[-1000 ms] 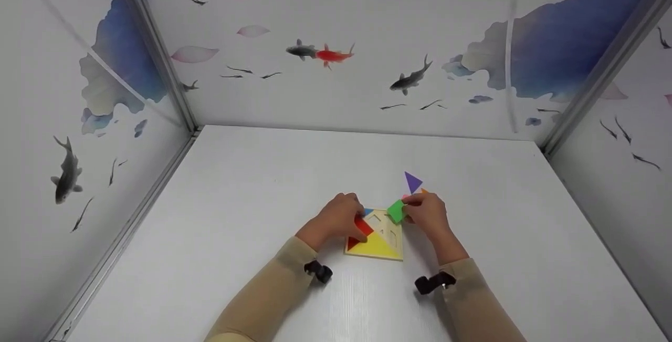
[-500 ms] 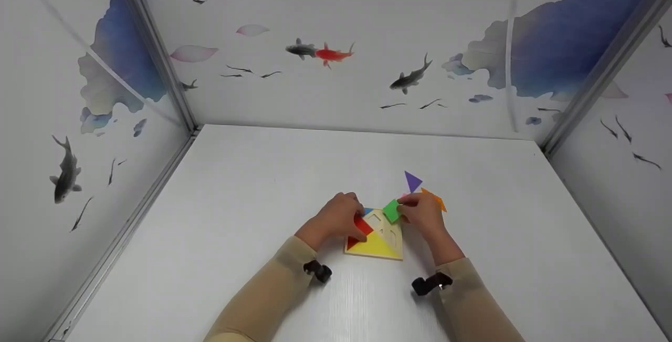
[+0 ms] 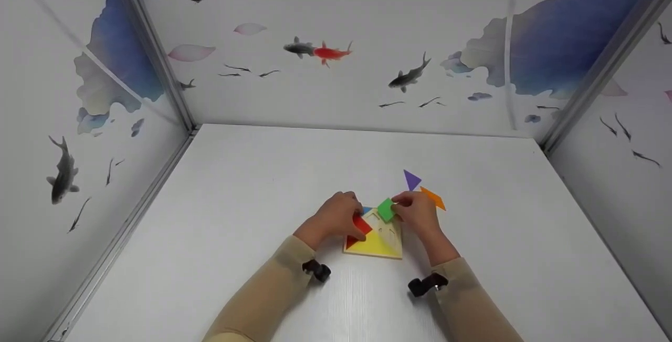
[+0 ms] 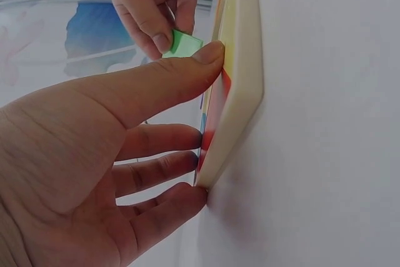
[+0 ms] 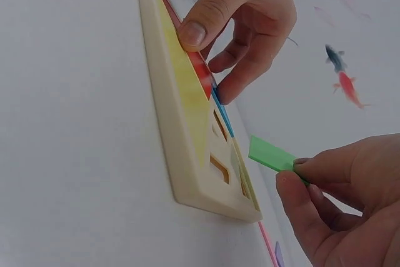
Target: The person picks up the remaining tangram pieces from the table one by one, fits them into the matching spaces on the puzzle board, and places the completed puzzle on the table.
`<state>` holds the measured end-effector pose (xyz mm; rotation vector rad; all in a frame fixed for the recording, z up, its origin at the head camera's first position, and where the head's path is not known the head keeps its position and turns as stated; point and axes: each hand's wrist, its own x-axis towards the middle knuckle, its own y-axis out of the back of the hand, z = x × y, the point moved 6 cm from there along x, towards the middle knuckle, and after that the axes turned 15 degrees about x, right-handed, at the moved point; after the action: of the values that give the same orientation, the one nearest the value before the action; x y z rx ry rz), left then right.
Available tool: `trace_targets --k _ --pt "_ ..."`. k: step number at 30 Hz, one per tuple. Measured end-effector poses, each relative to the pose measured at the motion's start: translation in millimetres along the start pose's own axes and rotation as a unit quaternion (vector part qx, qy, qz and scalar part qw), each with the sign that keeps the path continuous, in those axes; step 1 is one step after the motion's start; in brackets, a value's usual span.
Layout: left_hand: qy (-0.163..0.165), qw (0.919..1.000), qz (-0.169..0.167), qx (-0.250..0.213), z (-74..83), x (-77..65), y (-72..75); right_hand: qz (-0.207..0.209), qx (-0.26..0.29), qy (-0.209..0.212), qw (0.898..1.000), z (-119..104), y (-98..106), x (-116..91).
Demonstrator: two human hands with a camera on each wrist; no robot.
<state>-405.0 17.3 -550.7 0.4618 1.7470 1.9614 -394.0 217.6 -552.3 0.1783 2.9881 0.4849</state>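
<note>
Left hand (image 3: 338,218): spread, fingertips resting on board (image 5: 167,123)
Right hand (image 3: 417,213): pinches green block (image 3: 386,210)
Green block: just above board's far side
Board: on table (image 3: 262,184), bearing yellow piece (image 3: 375,246), red piece (image 3: 363,225), blue piece (image 3: 367,209)
Purple triangle (image 3: 412,180), orange piece (image 3: 433,198): beyond board

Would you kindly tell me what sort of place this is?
Probably a recording booth: a white tabletop walled on three visible sides by fish-printed panels, with metal corner posts and black wrist-worn devices.
</note>
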Motion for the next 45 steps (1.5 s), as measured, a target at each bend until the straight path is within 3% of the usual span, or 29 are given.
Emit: trace_targets --k 10,28,36,45 --pt "0.000 1.0000 0.005 0.002 -1.8 1.3 -2.0 -0.007 0.000 0.020 1.000 1.4 -6.4 2.5" --pt "0.000 1.0000 0.006 -0.005 -0.5 0.0 0.7 -0.009 -0.025 0.011 1.000 -0.9 -16.5 -3.1" --pt "-0.015 0.9997 0.017 0.007 0.5 -0.1 2.5 -0.014 -0.031 0.045 0.998 -2.5 -19.5 -4.9" --pt "-0.014 0.9998 0.015 0.004 -0.8 1.1 0.4 -0.025 -0.037 0.038 0.998 -2.0 -23.6 -5.6"
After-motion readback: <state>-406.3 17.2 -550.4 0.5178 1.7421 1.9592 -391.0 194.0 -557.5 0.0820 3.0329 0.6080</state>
